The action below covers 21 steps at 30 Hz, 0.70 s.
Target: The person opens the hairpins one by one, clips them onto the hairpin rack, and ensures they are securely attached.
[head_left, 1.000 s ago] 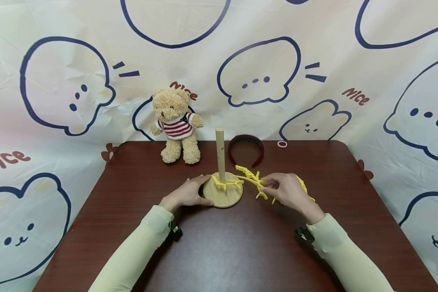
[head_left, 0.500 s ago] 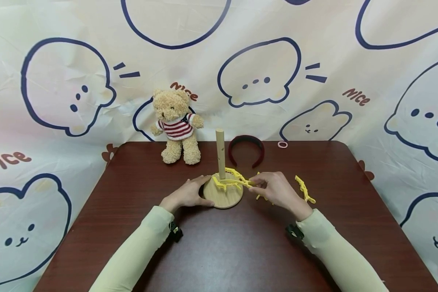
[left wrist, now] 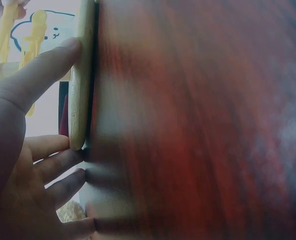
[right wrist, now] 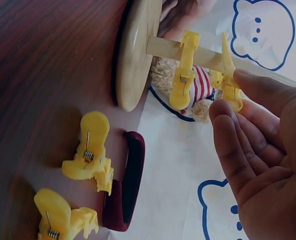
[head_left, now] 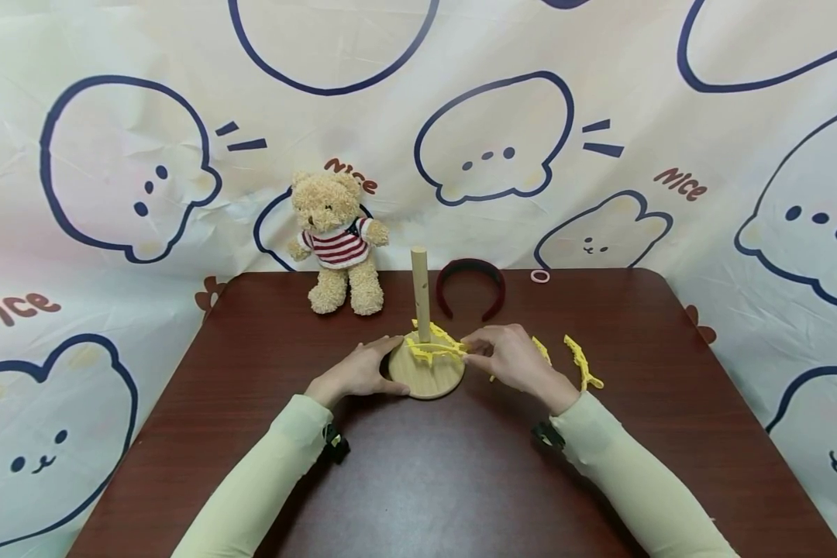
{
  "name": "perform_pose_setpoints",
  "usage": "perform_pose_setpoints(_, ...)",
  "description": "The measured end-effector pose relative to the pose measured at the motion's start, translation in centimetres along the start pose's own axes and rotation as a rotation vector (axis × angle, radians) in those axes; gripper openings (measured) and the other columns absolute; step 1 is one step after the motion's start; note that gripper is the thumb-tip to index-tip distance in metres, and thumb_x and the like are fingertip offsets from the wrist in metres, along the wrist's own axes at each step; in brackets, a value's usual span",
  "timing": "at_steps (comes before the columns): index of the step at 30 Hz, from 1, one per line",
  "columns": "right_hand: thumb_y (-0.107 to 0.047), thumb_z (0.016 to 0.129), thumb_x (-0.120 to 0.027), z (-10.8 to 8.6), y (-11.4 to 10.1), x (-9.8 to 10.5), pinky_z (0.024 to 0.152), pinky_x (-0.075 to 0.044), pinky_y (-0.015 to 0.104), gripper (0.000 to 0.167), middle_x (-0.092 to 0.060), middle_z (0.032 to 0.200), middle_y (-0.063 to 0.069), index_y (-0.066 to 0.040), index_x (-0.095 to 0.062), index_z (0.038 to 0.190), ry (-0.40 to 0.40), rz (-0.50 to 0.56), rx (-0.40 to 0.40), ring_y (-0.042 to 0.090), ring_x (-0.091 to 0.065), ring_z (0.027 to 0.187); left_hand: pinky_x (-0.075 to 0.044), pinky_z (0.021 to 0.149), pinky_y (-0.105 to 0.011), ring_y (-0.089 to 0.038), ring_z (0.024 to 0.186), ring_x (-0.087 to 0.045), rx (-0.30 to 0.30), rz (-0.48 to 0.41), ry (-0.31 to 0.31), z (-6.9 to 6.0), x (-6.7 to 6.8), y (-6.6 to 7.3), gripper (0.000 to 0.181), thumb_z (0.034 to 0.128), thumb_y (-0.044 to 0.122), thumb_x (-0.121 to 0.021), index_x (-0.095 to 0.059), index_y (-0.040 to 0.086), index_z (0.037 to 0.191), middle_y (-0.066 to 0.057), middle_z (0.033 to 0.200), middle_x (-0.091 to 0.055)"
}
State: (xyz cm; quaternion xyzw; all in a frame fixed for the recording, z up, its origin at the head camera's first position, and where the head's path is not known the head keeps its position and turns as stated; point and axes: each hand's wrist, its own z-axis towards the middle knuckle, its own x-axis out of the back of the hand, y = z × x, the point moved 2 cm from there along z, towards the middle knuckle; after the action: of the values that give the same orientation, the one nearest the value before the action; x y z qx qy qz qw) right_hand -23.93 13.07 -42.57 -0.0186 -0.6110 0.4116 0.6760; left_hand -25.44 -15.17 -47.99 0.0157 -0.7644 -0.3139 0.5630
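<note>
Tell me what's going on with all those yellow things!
Somebody is working with yellow clips and a wooden stand. Their left hand holds the edge of the stand's round base. Their right hand pinches a yellow clip up against the post. Another clip sits on the post, closer to the base. Two loose clips lie on the table. Nobody is touching the teddy bear or the headband.

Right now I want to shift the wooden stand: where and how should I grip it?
Probably by the upper post, from above: it stands upright, slim and bare there, while a yellow clip sits by its lower part and the left hand holds the base.
</note>
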Motion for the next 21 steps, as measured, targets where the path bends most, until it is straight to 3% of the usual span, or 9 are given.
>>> perform_pose_setpoints(21,-0.029,0.086,-0.079,1.5,-0.3,-0.9,0.067,-0.056,0.025,0.023,-0.077,0.091,-0.004,-0.017,-0.079,0.106,-0.012,-0.028,-0.001,0.004,-0.067,0.077,-0.015,0.123,-0.062,-0.03,0.153,-0.026,0.011,0.001,-0.005,0.1,0.0,-0.1,0.103,0.0777,0.054,-0.081,-0.03,0.017,0.158,-0.016,0.162,-0.032)
